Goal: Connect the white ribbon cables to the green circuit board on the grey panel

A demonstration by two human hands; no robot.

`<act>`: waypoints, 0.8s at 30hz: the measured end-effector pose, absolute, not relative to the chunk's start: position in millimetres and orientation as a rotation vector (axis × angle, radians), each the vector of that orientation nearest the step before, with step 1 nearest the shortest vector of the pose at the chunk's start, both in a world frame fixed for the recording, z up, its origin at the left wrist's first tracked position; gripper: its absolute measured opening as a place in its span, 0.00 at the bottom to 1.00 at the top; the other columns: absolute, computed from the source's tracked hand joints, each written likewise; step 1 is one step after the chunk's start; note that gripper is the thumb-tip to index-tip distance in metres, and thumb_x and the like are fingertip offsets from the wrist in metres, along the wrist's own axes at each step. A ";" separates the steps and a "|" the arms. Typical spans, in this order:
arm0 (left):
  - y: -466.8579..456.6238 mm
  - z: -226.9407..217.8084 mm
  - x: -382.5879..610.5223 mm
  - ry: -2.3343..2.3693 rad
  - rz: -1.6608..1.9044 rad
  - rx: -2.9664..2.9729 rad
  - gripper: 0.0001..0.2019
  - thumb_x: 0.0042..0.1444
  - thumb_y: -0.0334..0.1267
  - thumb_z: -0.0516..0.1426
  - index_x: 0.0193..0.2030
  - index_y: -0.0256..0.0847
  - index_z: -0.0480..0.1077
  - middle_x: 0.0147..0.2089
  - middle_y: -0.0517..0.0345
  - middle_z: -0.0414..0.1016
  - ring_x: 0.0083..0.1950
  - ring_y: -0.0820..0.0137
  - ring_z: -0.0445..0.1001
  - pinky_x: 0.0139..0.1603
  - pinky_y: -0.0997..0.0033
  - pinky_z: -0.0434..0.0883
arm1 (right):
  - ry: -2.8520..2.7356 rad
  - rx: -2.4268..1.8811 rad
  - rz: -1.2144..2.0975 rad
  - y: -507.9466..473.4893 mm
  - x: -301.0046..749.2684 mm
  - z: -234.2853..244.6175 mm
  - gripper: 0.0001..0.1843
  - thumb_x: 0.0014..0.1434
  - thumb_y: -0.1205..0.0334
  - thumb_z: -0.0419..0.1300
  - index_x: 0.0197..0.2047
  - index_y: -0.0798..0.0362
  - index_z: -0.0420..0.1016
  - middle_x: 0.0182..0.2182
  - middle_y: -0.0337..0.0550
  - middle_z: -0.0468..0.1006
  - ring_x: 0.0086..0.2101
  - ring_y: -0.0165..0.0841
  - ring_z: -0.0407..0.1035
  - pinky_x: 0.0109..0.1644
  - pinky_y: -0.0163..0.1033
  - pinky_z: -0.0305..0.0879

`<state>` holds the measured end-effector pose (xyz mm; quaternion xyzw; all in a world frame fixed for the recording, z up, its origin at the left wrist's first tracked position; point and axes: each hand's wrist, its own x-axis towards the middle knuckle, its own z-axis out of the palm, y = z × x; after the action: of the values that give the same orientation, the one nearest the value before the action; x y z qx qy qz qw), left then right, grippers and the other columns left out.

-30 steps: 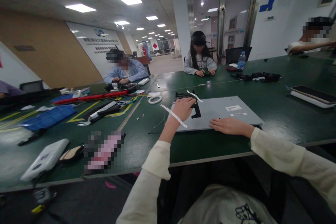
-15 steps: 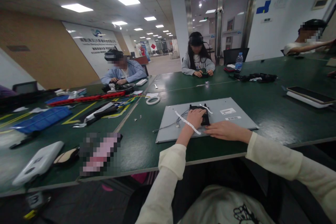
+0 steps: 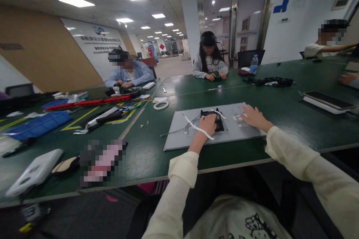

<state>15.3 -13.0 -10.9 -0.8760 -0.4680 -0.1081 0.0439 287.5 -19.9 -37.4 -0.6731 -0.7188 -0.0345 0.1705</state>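
A flat grey metal panel [image 3: 179, 140] lies on the green table [image 3: 146, 153] in front of me. A black part [image 3: 217, 119] sits on its middle, with thin wires trailing off to the left. My left hand [image 3: 208, 124] rests on that black part with fingers curled over it; a white strip [image 3: 198, 129] lies across my wrist. My right hand [image 3: 252, 116] lies flat and spread on the panel's right side, over the white labels.
A roll of white tape [image 3: 160, 105] lies beyond the panel. Left are a blue tray [image 3: 39, 124], red and black parts and a white device [image 3: 33, 171]. A tablet-like device [image 3: 327, 101] lies right. Three other people sit at the far side; a bottle [image 3: 254, 64] stands there.
My right hand moved from the panel's near edge up and right onto the labels. My left hand stayed on the black part. The view shifted slightly.
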 end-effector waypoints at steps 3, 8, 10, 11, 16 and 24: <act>-15.8 -14.3 17.9 -1.457 -0.337 -2.645 0.21 0.62 0.33 0.49 0.62 0.40 0.57 0.64 0.48 0.66 0.65 0.63 0.62 0.64 0.60 0.57 | -1.952 -2.186 0.038 -5.6 296.8 -55.6 0.33 0.66 0.44 0.43 0.68 0.51 0.57 0.64 0.61 0.57 0.59 0.62 0.57 0.56 0.66 0.56; -21.2 -15.2 20.6 -1.464 -0.353 -2.625 0.19 0.63 0.33 0.48 0.60 0.40 0.58 0.62 0.46 0.67 0.64 0.62 0.63 0.63 0.59 0.57 | -2.145 -2.021 -0.061 1.1 297.7 -67.8 0.32 0.67 0.46 0.41 0.68 0.52 0.56 0.63 0.59 0.60 0.62 0.54 0.54 0.62 0.58 0.52; -22.2 -14.0 19.1 -1.470 -0.349 -2.612 0.18 0.63 0.33 0.48 0.60 0.39 0.58 0.61 0.46 0.68 0.64 0.62 0.64 0.62 0.59 0.58 | -2.222 -1.933 -0.075 3.0 297.1 -68.0 0.31 0.68 0.47 0.40 0.68 0.51 0.57 0.63 0.58 0.59 0.62 0.53 0.53 0.63 0.57 0.51; -22.3 -13.2 17.6 -1.475 -0.343 -2.607 0.18 0.63 0.33 0.48 0.60 0.39 0.59 0.61 0.46 0.68 0.63 0.62 0.64 0.62 0.59 0.58 | -2.253 -1.897 -0.078 4.0 296.1 -67.8 0.31 0.68 0.47 0.39 0.69 0.51 0.57 0.64 0.57 0.58 0.63 0.52 0.52 0.63 0.57 0.50; -19.0 -8.0 7.6 -1.526 -0.320 -2.597 0.21 0.62 0.35 0.49 0.62 0.39 0.58 0.63 0.46 0.66 0.62 0.60 0.65 0.60 0.57 0.61 | -2.322 -1.816 -0.087 6.6 279.7 -67.9 0.31 0.68 0.47 0.38 0.69 0.48 0.56 0.66 0.54 0.56 0.63 0.52 0.52 0.64 0.57 0.49; -20.9 -6.0 4.0 -1.595 -0.340 -2.612 0.22 0.61 0.36 0.50 0.62 0.42 0.60 0.66 0.49 0.64 0.64 0.60 0.63 0.62 0.56 0.60 | -2.350 -1.737 -0.098 -3.0 258.6 -55.4 0.29 0.68 0.49 0.41 0.68 0.49 0.59 0.65 0.50 0.60 0.63 0.49 0.54 0.66 0.55 0.46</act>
<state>4.0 -20.9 -6.0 -0.8479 -0.5176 -0.1102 0.0310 258.6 -3.0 -55.4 -0.5906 -0.7990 -0.0333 0.1086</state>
